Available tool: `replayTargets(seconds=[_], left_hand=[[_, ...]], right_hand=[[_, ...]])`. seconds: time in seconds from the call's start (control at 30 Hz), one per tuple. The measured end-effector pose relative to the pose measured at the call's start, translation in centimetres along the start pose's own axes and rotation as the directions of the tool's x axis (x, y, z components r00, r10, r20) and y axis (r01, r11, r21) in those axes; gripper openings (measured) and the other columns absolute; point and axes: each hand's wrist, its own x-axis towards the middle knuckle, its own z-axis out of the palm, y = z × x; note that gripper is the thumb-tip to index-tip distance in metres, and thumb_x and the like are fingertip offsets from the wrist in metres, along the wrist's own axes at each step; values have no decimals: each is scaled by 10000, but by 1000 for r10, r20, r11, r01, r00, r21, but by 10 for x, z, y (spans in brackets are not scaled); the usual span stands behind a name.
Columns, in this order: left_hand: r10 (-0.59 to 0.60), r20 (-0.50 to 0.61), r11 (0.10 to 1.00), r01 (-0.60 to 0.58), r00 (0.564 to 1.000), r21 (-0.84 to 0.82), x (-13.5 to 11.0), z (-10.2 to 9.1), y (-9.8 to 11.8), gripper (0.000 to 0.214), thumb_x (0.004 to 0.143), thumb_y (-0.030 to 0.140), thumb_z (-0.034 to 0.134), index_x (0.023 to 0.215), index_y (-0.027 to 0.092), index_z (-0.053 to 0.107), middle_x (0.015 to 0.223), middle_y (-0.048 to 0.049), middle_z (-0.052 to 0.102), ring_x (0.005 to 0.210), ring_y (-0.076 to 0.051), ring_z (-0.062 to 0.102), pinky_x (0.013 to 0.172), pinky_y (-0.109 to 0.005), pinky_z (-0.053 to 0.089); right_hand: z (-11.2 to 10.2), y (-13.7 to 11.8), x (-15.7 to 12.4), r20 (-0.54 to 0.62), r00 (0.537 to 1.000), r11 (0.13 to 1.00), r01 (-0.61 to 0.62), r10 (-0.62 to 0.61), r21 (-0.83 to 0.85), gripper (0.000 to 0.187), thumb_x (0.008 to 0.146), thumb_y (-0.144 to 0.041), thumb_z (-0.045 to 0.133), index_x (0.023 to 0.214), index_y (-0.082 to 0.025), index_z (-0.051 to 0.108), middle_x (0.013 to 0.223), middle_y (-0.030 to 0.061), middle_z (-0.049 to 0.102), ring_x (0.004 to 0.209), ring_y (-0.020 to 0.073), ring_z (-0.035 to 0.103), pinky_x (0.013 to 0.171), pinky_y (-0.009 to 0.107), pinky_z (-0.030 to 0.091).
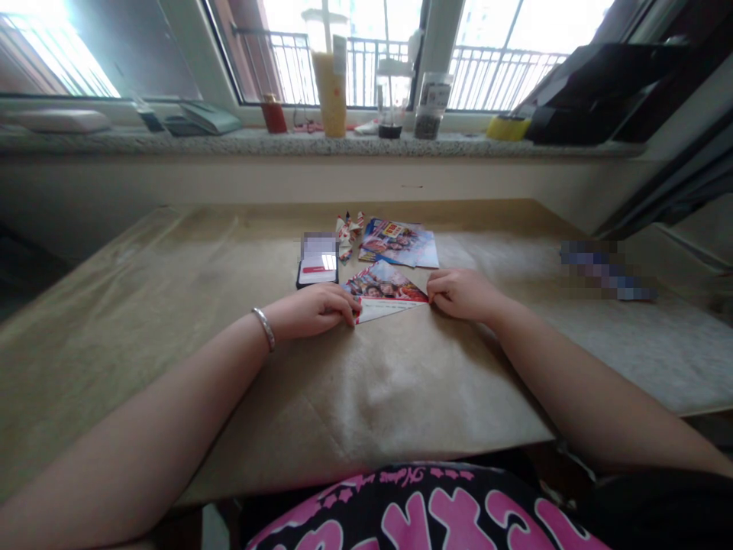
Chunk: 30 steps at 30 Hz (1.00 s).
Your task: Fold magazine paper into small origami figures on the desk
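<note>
A printed paper sheet point(386, 289), folded into a triangle with a white strip along its lower side, lies on the table between my hands. My left hand point(325, 308), with a silver bracelet at the wrist, is closed on the paper's left corner. The right corner is pinched by the fingers of my right hand point(458, 295). Close beyond my left hand lies a phone point(318, 263) with its screen lit. Behind the folded paper are a small folded paper figure point(349, 233) and a stack of printed leaflets point(398, 243).
The table point(257, 428) has a tan, shiny cover. A blurred, dark bluish item point(607, 271) lies at the right. On the windowsill point(229, 143) stand a tall yellow-filled cup point(330, 92), a red bottle point(273, 114), jars, yellow tape point(508, 127) and a black box point(584, 99).
</note>
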Motion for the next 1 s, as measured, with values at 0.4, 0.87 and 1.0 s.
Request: replayTargets(seconds=[0.4,0.87,1.0], left_hand=[[-17,-88,939,46,996,341,10,18,31,307,892,225,446,1157,233,600,1204,-70,578,1046,-209,505,913,-375,450],[61,-102,958,-29,993,285,9,23,17,349,904,150,406,1160,260,617,1214,-26,612,1120,-182,527,962,-371,473],[81,-111,965,-50,991,257,10,23,17,341,895,124,405,1122,239,633,1194,-37,623,1124,-173,536,970,-370,473]], right_hand=[[11,-22,7,-135,984,986,-102,119,132,365,810,-203,467,1154,-214,588,1099,55,659,989,216,588,799,311,453],[26,-9,10,-142,967,925,-150,211,349,592,801,-293,544,1356,-130,418,1278,145,551,1161,270,505,997,433,405],[34,-4,12,-184,942,852,-156,280,501,570,775,-236,552,1328,-174,429,1132,109,604,911,192,595,833,363,504]])
